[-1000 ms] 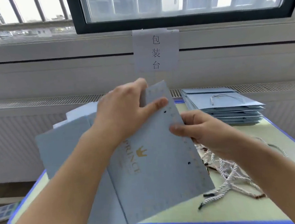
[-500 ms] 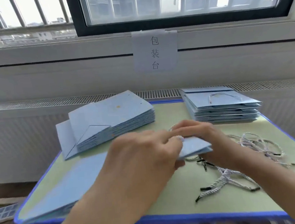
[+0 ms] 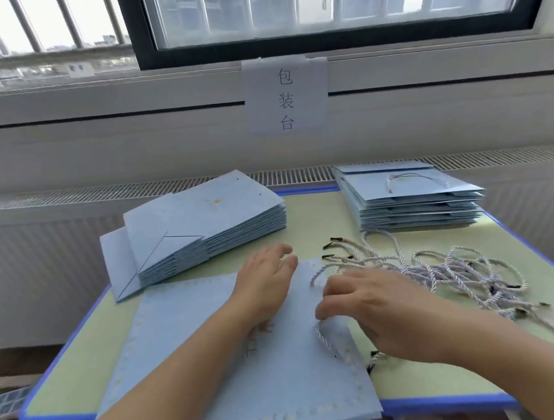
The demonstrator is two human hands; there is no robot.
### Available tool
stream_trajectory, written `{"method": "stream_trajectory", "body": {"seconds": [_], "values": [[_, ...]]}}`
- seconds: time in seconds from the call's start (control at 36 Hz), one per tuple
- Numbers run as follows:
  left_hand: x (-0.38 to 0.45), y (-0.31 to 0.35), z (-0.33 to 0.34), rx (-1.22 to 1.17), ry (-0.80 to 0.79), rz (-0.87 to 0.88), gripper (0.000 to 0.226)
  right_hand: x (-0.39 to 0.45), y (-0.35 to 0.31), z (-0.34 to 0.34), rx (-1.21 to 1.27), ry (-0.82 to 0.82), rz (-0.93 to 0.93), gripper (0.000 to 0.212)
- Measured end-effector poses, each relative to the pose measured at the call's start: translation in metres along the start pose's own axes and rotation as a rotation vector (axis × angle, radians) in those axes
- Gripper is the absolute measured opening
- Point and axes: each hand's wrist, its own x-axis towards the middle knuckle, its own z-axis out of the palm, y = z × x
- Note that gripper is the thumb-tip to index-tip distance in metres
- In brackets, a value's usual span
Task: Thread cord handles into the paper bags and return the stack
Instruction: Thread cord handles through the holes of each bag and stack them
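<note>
paper bag (image 3: 215, 366) flat under left hand (image 3: 265, 284); sign (image 3: 286, 95) reads 包装台.

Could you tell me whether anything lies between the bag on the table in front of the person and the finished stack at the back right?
Nothing visible blocks it. Between the flat bag and the stack with handles there is bare table; the loose cords lie to the right of that line, low and flat.

Two stacks of flat blue paper bags sit on one table (image 3: 320, 219): the left stack (image 3: 203, 229) and the right stack (image 3: 412, 204). One single bag (image 3: 214, 349) lies flat in front. One tangled pile of cords (image 3: 448, 268), too knotted to count. One paper sign (image 3: 287, 96). Two hands: left hand (image 3: 265, 278), right hand (image 3: 371, 305).
</note>
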Motion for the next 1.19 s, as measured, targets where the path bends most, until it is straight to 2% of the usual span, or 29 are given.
{"method": "stream_trajectory", "body": {"seconds": [0.14, 0.22, 0.31, 0.36, 0.42, 0.53, 0.61, 0.69, 0.75, 0.83, 0.89, 1.0, 1.19], "values": [[0.005, -0.007, 0.005, -0.520, 0.194, -0.111, 0.021, 0.020, 0.008, -0.019, -0.151, 0.247, -0.014, 0.034], [0.006, -0.009, -0.001, -0.743, 0.272, -0.151, 0.037, 0.041, -0.004, -0.028, -0.225, 0.352, -0.076, 0.025], [0.003, -0.010, -0.010, -0.923, 0.219, -0.216, 0.061, 0.060, -0.022, -0.030, -0.234, 0.384, -0.121, 0.020], [0.001, -0.012, -0.017, -1.059, 0.210, -0.260, 0.068, 0.069, -0.030, -0.024, -0.161, 0.359, -0.167, 0.029], [0.003, -0.017, -0.022, -1.155, 0.222, -0.277, 0.067, 0.074, -0.035, -0.013, -0.074, 0.277, -0.219, 0.041], [0.005, -0.022, -0.032, -1.188, 0.100, -0.273, 0.069, 0.075, -0.043, 0.009, -0.037, -0.043, -0.241, 0.021], [0.007, -0.018, -0.037, -1.059, -0.014, -0.268, 0.058, 0.067, -0.037, 0.015, 0.046, -0.086, -0.207, 0.032], [0.013, -0.006, -0.037, -0.725, -0.061, -0.238, 0.032, 0.057, -0.014, 0.008, 0.118, 0.196, -0.032, 0.033], [0.020, 0.002, -0.030, -0.445, -0.061, -0.150, 0.023, 0.050, 0.007, -0.003, 0.104, 0.344, 0.183, 0.025], [0.026, 0.013, -0.013, 0.034, -0.103, -0.050, 0.038, 0.038, 0.039, -0.018, 0.039, 0.210, 0.439, 0.009], [0.026, 0.019, 0.001, 0.268, -0.130, -0.017, 0.051, 0.033, 0.048, -0.018, -0.002, 0.079, 0.510, 0.016], [0.018, 0.020, 0.019, 0.323, -0.035, 0.022, 0.059, 0.032, 0.048, -0.004, -0.023, -0.059, 0.576, 0.017], [0.018, 0.017, 0.018, 0.132, 0.076, 0.055, 0.041, 0.046, 0.045, 0.011, -0.120, -0.099, 0.702, 0.035]]}}
